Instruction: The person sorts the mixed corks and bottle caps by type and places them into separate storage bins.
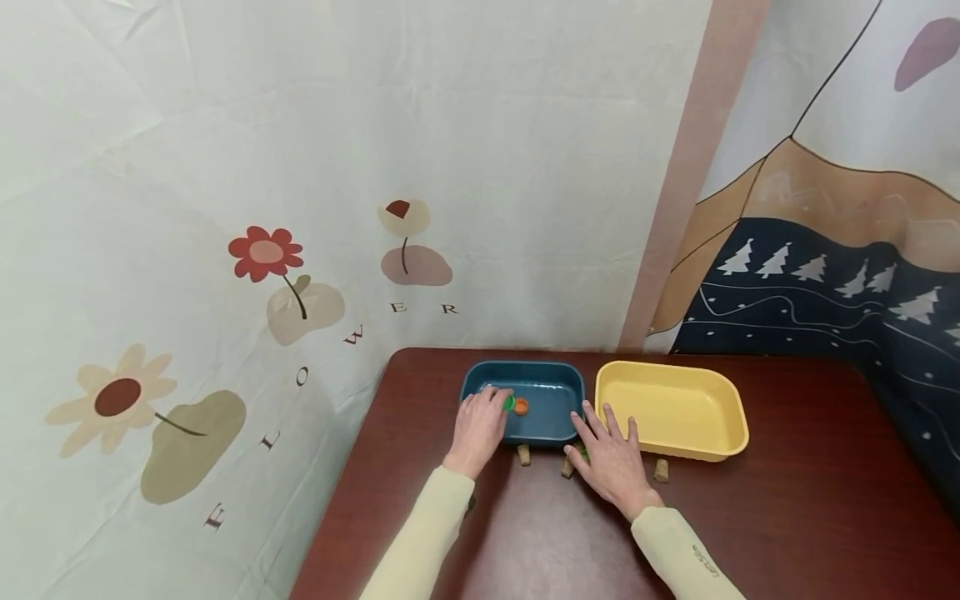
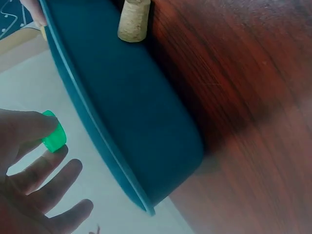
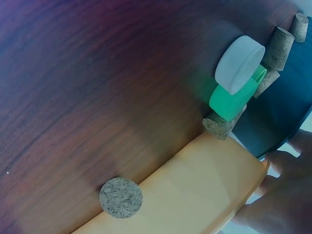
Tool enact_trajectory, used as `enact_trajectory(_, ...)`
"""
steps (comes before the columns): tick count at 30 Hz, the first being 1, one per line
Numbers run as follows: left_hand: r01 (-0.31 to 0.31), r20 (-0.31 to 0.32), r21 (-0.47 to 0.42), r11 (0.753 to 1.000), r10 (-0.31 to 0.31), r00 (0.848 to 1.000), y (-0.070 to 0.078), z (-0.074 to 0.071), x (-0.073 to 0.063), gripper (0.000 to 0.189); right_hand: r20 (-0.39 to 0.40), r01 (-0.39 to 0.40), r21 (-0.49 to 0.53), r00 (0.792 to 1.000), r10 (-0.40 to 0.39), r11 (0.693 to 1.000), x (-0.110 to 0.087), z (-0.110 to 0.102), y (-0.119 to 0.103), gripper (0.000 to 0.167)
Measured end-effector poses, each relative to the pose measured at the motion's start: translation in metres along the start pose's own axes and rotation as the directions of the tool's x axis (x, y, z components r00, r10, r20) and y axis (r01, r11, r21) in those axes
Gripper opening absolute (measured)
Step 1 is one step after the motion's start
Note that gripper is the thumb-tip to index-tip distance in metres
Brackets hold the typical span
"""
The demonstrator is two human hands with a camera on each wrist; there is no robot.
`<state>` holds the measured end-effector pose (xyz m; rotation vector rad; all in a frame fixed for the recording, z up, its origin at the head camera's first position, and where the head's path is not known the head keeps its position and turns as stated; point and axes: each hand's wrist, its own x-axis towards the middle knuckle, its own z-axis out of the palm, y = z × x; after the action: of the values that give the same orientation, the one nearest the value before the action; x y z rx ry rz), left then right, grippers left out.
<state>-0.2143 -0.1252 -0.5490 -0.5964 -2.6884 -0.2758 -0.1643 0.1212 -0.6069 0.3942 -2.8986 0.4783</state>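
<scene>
My left hand [image 1: 478, 427] is over the left part of the blue tray [image 1: 543, 437], pinching a green bottle cap [image 2: 55, 134] between thumb and a finger. The other fingers are spread in the left wrist view. An orange cap [image 1: 521, 407] lies inside the blue tray beside the held cap. My right hand [image 1: 613, 467] has its fingers extended and spread at the gap between the blue tray and the yellow tray [image 1: 731, 400]. In the right wrist view its fingers [image 3: 278, 158] are at the tray rims; whether they press on them I cannot tell.
Along the trays' near side, on the brown table [image 1: 570, 542], sit a white cap [image 3: 240, 64], another green cap [image 3: 229, 102] and several corks, one cork [image 1: 661, 471] before the yellow tray, another cork [image 1: 524, 455] before the blue. A printed cloth [image 1: 525, 167] hangs behind.
</scene>
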Motion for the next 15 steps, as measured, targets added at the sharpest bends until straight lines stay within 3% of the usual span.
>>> enact_trajectory(10, 0.038, 0.105, 0.097, 0.995, -0.048, 0.993, -0.014, 0.018, 0.024, 0.029, -0.010, 0.008, 0.020, 1.000, -0.008, 1.000, -0.001, 0.001, 0.000, 0.063)
enact_trajectory(15, 0.038, 0.183, 0.135, 0.990, -0.062, 0.981, -0.018, 0.024, 0.032, 0.023, -0.001, 0.004, 0.015, 1.000, -0.004, 1.000, -0.001, 0.000, -0.001, 0.064)
